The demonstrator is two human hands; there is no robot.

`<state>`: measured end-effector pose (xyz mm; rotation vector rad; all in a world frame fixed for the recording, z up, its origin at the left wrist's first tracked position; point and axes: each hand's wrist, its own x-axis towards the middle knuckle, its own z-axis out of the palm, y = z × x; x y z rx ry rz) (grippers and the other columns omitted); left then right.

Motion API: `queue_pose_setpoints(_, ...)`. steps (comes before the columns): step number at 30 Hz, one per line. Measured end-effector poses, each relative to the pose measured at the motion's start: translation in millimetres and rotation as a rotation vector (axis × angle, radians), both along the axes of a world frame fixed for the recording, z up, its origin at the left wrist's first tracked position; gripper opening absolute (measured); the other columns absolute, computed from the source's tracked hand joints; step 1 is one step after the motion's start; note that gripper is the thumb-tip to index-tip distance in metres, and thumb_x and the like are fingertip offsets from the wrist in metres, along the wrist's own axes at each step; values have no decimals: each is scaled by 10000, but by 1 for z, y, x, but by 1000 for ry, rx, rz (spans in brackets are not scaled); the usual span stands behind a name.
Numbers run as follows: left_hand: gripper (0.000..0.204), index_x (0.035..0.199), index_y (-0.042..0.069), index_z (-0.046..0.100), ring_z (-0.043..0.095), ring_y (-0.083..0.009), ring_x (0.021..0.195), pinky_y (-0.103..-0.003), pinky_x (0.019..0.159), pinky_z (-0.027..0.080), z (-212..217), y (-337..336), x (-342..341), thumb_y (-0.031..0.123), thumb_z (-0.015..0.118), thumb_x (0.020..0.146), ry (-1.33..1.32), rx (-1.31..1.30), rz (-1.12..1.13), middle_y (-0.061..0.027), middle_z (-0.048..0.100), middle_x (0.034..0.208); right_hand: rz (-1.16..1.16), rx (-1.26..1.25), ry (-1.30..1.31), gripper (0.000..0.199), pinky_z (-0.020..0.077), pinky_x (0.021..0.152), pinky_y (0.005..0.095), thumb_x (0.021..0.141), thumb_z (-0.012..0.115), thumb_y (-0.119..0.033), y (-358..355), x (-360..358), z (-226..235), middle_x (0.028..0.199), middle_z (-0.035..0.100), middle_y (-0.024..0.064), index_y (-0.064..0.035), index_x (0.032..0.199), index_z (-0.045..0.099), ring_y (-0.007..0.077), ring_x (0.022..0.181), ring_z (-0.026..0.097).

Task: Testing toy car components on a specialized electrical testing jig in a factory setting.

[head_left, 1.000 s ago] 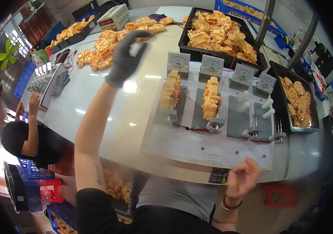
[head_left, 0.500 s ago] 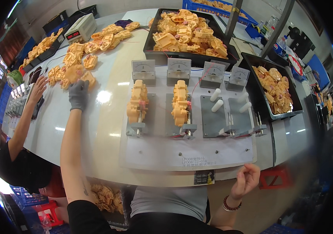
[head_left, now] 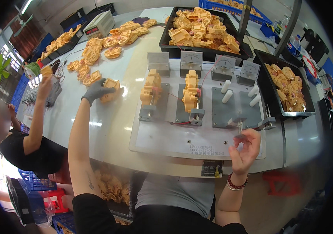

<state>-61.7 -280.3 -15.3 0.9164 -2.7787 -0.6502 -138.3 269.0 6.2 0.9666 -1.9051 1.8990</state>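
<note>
My left hand (head_left: 95, 93), in a grey glove, grips a yellow plastic gear housing (head_left: 111, 90) above the table, right of a loose pile of like housings (head_left: 92, 50). My bare right hand (head_left: 246, 150) is at the front of the third station on the white test board (head_left: 160, 139). Its thumb and fingers close around the end of that station's metal clamp (head_left: 237, 120); the exact grip is partly hidden. Two housings, one on the left station (head_left: 151, 86) and one on the second station (head_left: 190, 91), sit in their clamps. White pegs (head_left: 225, 91) stand on the third station's grey plate.
Panel meters (head_left: 192, 62) line the board's back. Behind them stands a black tray (head_left: 166, 47) heaped with housings; another black tray (head_left: 310, 113) is at right. A power supply (head_left: 99, 25) is at back left. A co-worker's arm (head_left: 38, 117) holds a yellow piece at left.
My left hand has lifted a housing off the pile and moved right. My right hand has risen from the table's front edge to the third clamp. The whole view has shifted slightly.
</note>
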Motion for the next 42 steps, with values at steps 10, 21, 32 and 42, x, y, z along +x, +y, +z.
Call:
queue_pose_setpoints(10,503,1339,50,492,622,-129,862,-259,688,524,71,125,25,350,609,953,707,1539,-327,-74,621,1024,145,15,-236,461,444,625,250,663,668,-68,-1,-3,10,905,567,75,6,1100,540,135,730,550)
queue_pose_setpoints(21,374,1190,31,591,597,-227,1090,-316,915,470,170,257,-84,165,654,847,496,247,-1102,-182,590,1228,7,98,-88,444,458,581,253,637,666,-61,0,0,8,833,611,82,0,1070,588,146,648,586)
queue_pose_setpoints(32,195,822,2,619,643,-192,786,-342,679,518,184,355,-208,190,590,867,-569,-338,-903,-90,633,807,27,108,-22,486,465,559,267,636,686,-105,3,-4,8,822,631,86,-3,1105,604,172,619,582)
queue_pose_setpoints(42,365,1017,10,627,670,-380,790,-453,713,536,136,363,-196,357,551,936,-337,-204,-927,-225,688,890,8,176,-106,561,378,557,209,685,655,-27,4,0,1,710,535,16,13,1223,503,83,590,497)
